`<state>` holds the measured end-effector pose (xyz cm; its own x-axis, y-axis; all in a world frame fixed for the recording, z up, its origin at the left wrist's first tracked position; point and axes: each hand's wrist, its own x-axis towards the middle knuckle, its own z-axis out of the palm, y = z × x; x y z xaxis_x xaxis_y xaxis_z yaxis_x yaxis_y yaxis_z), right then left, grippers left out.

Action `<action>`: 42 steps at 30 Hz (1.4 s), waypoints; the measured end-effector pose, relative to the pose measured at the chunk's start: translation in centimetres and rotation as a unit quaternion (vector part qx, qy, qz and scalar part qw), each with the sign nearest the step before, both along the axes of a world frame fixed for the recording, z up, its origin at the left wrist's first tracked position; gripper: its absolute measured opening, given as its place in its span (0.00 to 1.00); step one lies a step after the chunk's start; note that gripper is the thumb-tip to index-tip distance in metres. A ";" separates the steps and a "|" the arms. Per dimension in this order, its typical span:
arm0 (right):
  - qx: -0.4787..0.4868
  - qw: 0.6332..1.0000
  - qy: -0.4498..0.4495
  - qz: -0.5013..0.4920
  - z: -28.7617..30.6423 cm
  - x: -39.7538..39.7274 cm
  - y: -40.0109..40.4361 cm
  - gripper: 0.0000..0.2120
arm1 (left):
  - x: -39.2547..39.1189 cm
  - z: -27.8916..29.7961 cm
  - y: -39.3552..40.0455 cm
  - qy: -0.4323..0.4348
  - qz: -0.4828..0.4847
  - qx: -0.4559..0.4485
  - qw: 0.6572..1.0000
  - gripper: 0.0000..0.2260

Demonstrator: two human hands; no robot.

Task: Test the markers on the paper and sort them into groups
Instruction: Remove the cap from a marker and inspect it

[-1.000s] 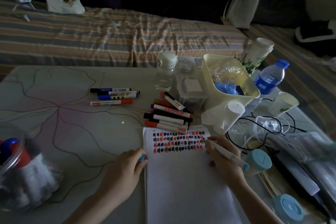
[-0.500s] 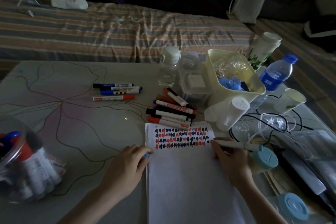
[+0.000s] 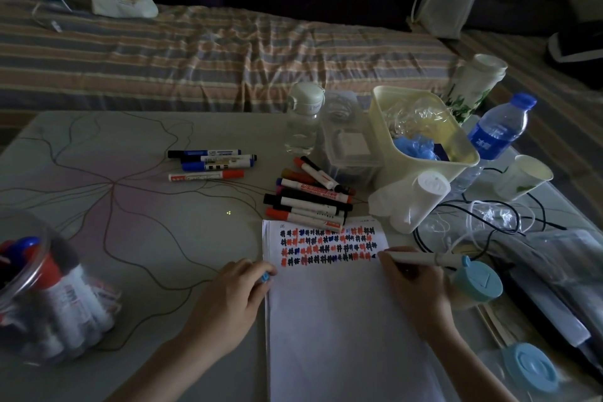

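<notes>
A white paper [image 3: 342, 330] lies in front of me, with rows of red, black and blue test marks across its top. My right hand [image 3: 414, 290] grips a white marker [image 3: 421, 258], its dark tip at the right end of the lowest row. At the paper's left edge my left hand [image 3: 228, 300] holds a small blue cap [image 3: 265, 277]. A pile of red and black markers [image 3: 310, 199] lies just above the paper. A smaller group of blue, black and red markers [image 3: 210, 164] lies further left. A clear jar [image 3: 42, 297] with several markers stands at the left edge.
A cream bin [image 3: 421, 140], a clear box, two bottles, paper cups, cables and blue-lidded containers [image 3: 478, 284] crowd the table's right side. A striped bed with two bags runs behind the table.
My right hand has turned the marker flatter and brought its tip onto the end of the lowest row. The left hand stays at the paper's edge with the cap.
</notes>
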<state>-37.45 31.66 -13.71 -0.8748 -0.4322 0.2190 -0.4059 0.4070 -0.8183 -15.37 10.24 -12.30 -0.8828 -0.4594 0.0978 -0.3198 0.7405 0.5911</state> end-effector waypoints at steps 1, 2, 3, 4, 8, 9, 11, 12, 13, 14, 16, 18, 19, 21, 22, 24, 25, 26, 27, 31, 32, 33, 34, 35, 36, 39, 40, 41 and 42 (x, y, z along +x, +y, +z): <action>-0.003 1.000 -0.001 -0.003 0.0 0.0 0.0 0.05 | 0.0 0.0 0.0 0.002 0.000 0.000 1.000 0.11; -0.009 1.000 -0.001 -0.004 -0.1 0.0 0.0 0.05 | 0.0 0.0 0.0 0.003 0.000 -0.001 1.000 0.11; -0.013 1.000 0.001 -0.003 -0.1 0.0 0.0 0.05 | 0.0 0.0 0.0 0.003 -0.001 -0.003 1.000 0.11; -0.015 1.000 0.002 -0.002 -0.1 0.0 0.0 0.05 | 0.0 0.0 0.0 0.001 -0.002 -0.004 1.000 0.11; -0.015 1.000 -0.002 -0.002 -0.1 0.0 0.0 0.04 | 0.0 0.0 -0.1 -0.003 -0.001 -0.001 1.000 0.11; -0.014 1.000 -0.004 -0.003 0.0 0.0 0.0 0.04 | 0.0 0.0 -0.1 -0.003 -0.002 -0.001 1.000 0.11; -0.011 1.000 -0.001 -0.002 0.0 0.1 0.0 0.04 | 0.0 0.0 0.0 -0.003 -0.003 -0.003 1.000 0.12; -0.010 1.000 0.002 0.000 0.0 0.1 0.0 0.05 | 0.0 0.0 0.0 -0.003 -0.003 -0.004 1.000 0.12; -0.010 1.000 0.002 0.000 0.0 0.2 -0.1 0.05 | 0.0 0.0 0.0 -0.003 -0.004 -0.004 1.000 0.12; -0.008 1.000 0.000 -0.002 0.0 0.2 -0.1 0.06 | 0.0 0.0 0.0 -0.004 -0.005 -0.004 1.000 0.12; -0.004 1.000 -0.009 -0.013 -0.2 0.2 -0.2 0.06 | -0.1 0.0 0.0 -0.005 -0.005 -0.003 1.000 0.13; -0.009 1.000 -0.012 -0.021 -0.3 0.2 0.0 0.06 | -0.1 0.1 0.1 -0.008 -0.005 -0.007 1.000 0.13; -0.012 1.000 -0.010 -0.017 -0.3 0.2 0.0 0.06 | -0.1 0.1 0.1 -0.008 -0.005 -0.010 1.000 0.12; -0.012 1.000 -0.006 -0.005 -0.3 0.2 0.0 0.06 | -0.2 0.1 0.1 -0.006 -0.003 -0.011 1.000 0.12; -0.010 1.000 -0.003 -0.001 -0.3 0.2 0.0 0.06 | -0.2 0.1 0.1 -0.006 -0.002 -0.010 1.000 0.12; -0.006 1.000 -0.001 -0.005 -0.2 0.3 -0.1 0.05 | -0.3 0.0 0.1 -0.007 -0.001 -0.009 1.000 0.12; -0.007 1.000 -0.005 -0.011 -0.3 0.3 -0.1 0.05 | -0.2 0.0 0.1 -0.009 -0.003 -0.009 1.000 0.12; -0.009 1.000 -0.009 -0.016 -0.3 0.3 0.0 0.06 | -0.2 0.0 0.1 -0.012 -0.004 -0.009 1.000 0.13; -0.011 1.000 -0.010 -0.018 -0.3 0.2 0.0 0.06 | -0.2 -0.1 0.1 -0.013 -0.004 -0.009 1.000 0.13; -0.020 1.000 -0.003 0.000 -0.3 0.2 0.0 0.06 | -0.2 -0.2 0.0 -0.010 -0.005 -0.006 1.000 0.13; -0.018 1.000 -0.001 0.003 -0.2 0.2 -0.1 0.06 | -0.2 -0.2 -0.1 -0.012 -0.006 -0.005 1.000 0.13; -0.016 1.000 0.000 0.005 -0.1 0.3 -0.1 0.05 | -0.2 -0.3 -0.1 -0.013 -0.007 -0.004 1.000 0.13; -0.014 1.000 0.000 0.004 -0.1 0.3 -0.2 0.05 | -0.2 -0.3 -0.1 -0.014 -0.006 -0.002 1.000 0.13; -0.012 1.000 0.005 0.002 -0.1 0.3 -0.1 0.04 | -0.2 -0.4 -0.1 -0.013 -0.005 0.000 1.000 0.13; -0.010 1.000 0.011 -0.002 -0.1 0.2 -0.1 0.04 | -0.2 -0.4 -0.1 -0.012 -0.005 0.002 1.000 0.13; -0.010 1.000 0.008 -0.005 0.0 0.2 -0.1 0.04 | -0.3 -0.3 -0.1 -0.011 -0.006 0.000 1.000 0.13; -0.009 1.000 0.005 -0.007 -0.1 0.2 -0.2 0.04 | -0.2 -0.3 -0.1 -0.012 -0.006 0.000 1.000 0.13; -0.009 1.000 0.002 -0.010 0.0 0.2 -0.2 0.04 | -0.2 -0.3 -0.1 -0.011 -0.005 0.001 1.000 0.13; -0.008 1.000 0.002 -0.013 0.0 0.1 -0.3 0.04 | -0.2 -0.3 -0.1 -0.011 -0.004 0.001 1.000 0.13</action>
